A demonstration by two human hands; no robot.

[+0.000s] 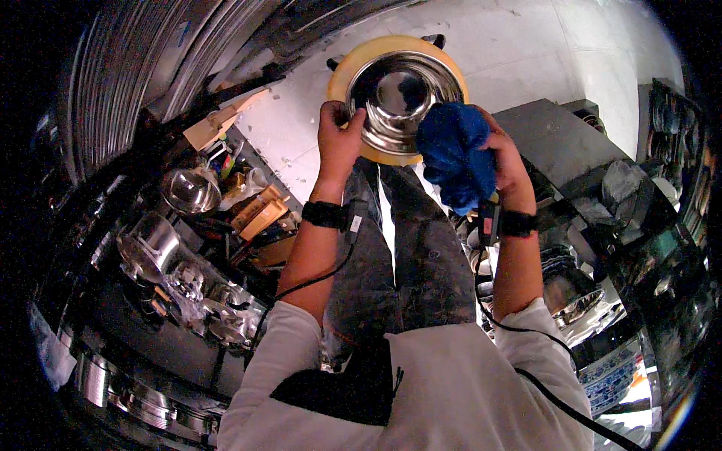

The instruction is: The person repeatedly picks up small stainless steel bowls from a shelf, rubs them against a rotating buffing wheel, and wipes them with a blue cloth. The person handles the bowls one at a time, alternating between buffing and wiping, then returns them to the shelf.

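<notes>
A round bowl (398, 139) with a shiny steel inside and a wide yellow rim is in front of my body, above my dark trousers. My left hand (341, 141) is closed on its left edge, the thumb over the rim. A bunched blue cloth (457, 159) is in my right hand (508, 161), whose fingers wrap round its right side. The cloth overlaps the bowl's lower right rim; I cannot tell whether it presses on the steel. Each wrist wears a black strap with a small cabled device.
Shelves on the left hold a steel pot (150, 239), a rounded metal lid or bowl (190, 192) and wooden pieces (262, 214). A grey box-like surface (553, 139) stands at the right, near more metal pans (568, 289). Blue-patterned bowls (611, 376) are at the lower right.
</notes>
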